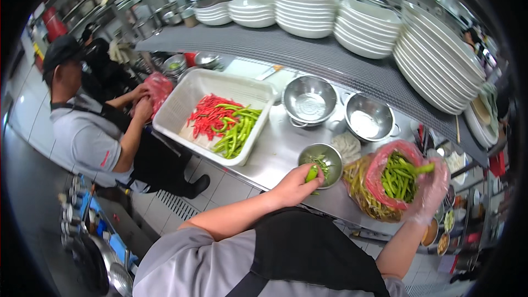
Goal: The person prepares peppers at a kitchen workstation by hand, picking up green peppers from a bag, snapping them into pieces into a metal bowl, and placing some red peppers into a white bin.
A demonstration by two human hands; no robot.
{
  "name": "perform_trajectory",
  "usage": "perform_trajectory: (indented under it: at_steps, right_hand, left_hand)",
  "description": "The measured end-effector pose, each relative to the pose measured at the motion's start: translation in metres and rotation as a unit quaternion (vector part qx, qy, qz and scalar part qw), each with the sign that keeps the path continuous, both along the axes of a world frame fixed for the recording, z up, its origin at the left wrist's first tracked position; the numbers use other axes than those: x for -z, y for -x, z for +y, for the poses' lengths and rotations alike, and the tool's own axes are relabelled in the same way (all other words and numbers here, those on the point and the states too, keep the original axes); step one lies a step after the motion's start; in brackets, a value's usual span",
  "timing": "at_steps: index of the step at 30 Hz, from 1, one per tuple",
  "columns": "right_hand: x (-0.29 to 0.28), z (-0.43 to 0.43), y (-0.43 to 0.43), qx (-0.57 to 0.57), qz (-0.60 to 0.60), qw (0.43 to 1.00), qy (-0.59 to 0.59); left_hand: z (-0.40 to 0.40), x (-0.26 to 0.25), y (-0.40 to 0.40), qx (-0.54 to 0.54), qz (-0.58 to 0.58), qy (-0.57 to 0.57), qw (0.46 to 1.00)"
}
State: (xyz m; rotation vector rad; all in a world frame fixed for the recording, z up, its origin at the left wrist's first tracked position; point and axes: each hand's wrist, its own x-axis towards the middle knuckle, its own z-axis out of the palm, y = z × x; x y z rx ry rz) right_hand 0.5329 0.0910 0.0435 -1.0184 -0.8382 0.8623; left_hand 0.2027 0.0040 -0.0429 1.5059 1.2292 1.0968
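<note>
My left hand (298, 185) grips a green chili pepper (312, 173) over the near rim of a small steel bowl (305, 154). Green stem bits (321, 162) lie in that bowl. On the right, my right hand (433, 189), in a clear plastic glove, holds another green chili pepper (425, 168) at the mouth of a red-rimmed plastic bag (373, 177). Many green chilies (397, 179) fill the bag. To the left stands a white plastic basket (214, 79) with red chilies (210, 111) heaped beside green chilies (239, 136).
Two steel colanders (309, 99) (369, 116) and a crumpled cloth (345, 147) sit behind the bowl. Stacked white dishes (305, 12) line the shelf (247, 45) above. A knife (268, 72) lies on a white board. At left, a co-worker (90, 123) handles a red plastic bag (157, 90).
</note>
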Motion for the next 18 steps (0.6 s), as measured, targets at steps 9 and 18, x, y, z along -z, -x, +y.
perform_trajectory:
  at_steps: [9, 18]
  right_hand:
    - [0.043, -0.037, 0.11, -0.413, -0.124, 0.897, 0.102]
    - [0.061, -0.028, 0.132, -0.452, -0.2, 0.865, 0.084]
  left_hand:
    - [0.011, -0.007, -0.01, 0.085, 0.099, -0.098, 0.987]
    - [0.001, 0.0, 0.006, 0.158, 0.078, -0.093, 0.98]
